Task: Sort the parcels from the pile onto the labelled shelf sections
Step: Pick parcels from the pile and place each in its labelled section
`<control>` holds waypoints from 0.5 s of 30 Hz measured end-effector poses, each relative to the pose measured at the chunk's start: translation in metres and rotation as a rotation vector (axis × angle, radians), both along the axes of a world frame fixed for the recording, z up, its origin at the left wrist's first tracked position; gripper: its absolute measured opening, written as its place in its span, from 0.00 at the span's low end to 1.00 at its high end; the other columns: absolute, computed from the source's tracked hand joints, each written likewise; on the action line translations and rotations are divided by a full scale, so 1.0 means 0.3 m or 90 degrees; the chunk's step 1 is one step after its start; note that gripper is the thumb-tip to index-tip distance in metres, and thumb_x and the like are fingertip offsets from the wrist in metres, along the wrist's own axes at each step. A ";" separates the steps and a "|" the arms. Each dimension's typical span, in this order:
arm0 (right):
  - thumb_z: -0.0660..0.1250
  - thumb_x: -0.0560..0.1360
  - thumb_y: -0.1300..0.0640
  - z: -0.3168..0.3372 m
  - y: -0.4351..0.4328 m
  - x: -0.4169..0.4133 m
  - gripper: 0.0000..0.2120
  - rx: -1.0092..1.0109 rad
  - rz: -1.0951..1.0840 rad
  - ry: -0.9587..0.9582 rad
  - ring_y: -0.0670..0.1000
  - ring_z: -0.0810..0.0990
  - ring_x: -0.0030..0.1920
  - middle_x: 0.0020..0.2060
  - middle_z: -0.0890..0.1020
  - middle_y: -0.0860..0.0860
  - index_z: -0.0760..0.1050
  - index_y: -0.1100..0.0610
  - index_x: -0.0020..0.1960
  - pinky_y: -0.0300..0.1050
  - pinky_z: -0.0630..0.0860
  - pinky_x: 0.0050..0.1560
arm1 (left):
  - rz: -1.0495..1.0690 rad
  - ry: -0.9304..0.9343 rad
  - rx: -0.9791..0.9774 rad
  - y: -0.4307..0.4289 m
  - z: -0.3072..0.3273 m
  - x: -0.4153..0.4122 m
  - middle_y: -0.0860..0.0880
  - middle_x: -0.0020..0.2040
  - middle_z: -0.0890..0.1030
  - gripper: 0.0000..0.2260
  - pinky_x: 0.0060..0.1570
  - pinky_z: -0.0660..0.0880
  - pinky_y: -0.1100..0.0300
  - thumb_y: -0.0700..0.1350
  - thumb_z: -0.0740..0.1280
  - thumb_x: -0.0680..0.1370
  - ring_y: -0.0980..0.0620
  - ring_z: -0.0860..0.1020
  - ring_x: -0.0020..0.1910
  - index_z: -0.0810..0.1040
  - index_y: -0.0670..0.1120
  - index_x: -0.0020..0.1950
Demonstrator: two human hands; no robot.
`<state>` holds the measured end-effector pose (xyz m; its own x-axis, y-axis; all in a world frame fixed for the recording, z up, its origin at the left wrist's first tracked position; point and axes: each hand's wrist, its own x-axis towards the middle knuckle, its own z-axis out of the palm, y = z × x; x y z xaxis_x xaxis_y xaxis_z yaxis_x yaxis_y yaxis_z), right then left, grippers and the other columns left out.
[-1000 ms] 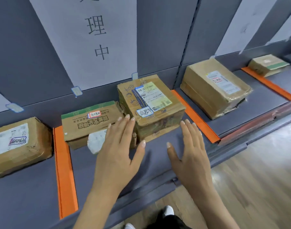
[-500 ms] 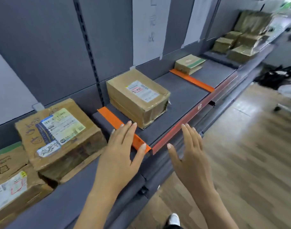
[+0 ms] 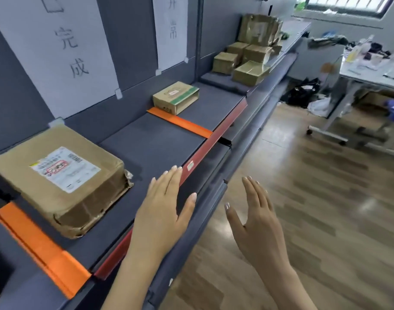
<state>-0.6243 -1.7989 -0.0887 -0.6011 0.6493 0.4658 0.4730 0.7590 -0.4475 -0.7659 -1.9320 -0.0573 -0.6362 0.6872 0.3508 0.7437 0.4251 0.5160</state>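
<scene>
Our left hand (image 3: 162,209) hovers over the front edge of the shelf (image 3: 160,139), our right hand (image 3: 256,222) beside it, each grip apart, fingers straight. The parcel pile (image 3: 249,71) sits well apart, further along the shelf.

We see a large parcel (image 3: 64,182), brown with a white label, lying flat on the grey shelf (image 3: 155,144), just beside the near divider (image 3: 41,247). A small parcel (image 3: 176,97), green-striped, sits against the far divider (image 3: 182,125). Farther along stands the pile (image 3: 247,61) of brown boxes.
</scene>
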 end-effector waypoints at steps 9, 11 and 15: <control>0.58 0.78 0.45 -0.034 0.229 -0.008 0.30 -0.035 -0.045 0.046 0.52 0.63 0.73 0.71 0.72 0.58 0.66 0.62 0.74 0.46 0.60 0.71 | -0.036 -0.020 -0.020 0.263 0.003 -0.040 0.59 0.72 0.61 0.33 0.69 0.57 0.57 0.63 0.48 0.77 0.82 0.33 0.62 0.60 0.48 0.78; 0.58 0.78 0.45 -0.037 0.280 -0.024 0.31 -0.041 -0.056 0.049 0.52 0.62 0.73 0.71 0.72 0.58 0.66 0.63 0.74 0.44 0.58 0.72 | -0.033 -0.016 -0.024 0.324 0.000 -0.069 0.56 0.75 0.63 0.34 0.69 0.57 0.59 0.64 0.47 0.77 0.81 0.36 0.63 0.60 0.48 0.78; 0.59 0.78 0.46 -0.024 0.412 -0.075 0.31 -0.012 -0.067 0.037 0.52 0.62 0.74 0.71 0.72 0.61 0.65 0.66 0.73 0.40 0.52 0.75 | -0.025 0.017 -0.013 0.486 -0.006 -0.147 0.49 0.75 0.67 0.32 0.71 0.59 0.55 0.62 0.50 0.78 0.64 0.53 0.72 0.62 0.45 0.77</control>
<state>-0.6467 -1.6753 -0.0958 -0.5008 0.7170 0.4850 0.5227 0.6971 -0.4908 -0.8100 -1.7861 -0.0590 -0.5997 0.7187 0.3520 0.7729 0.4061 0.4875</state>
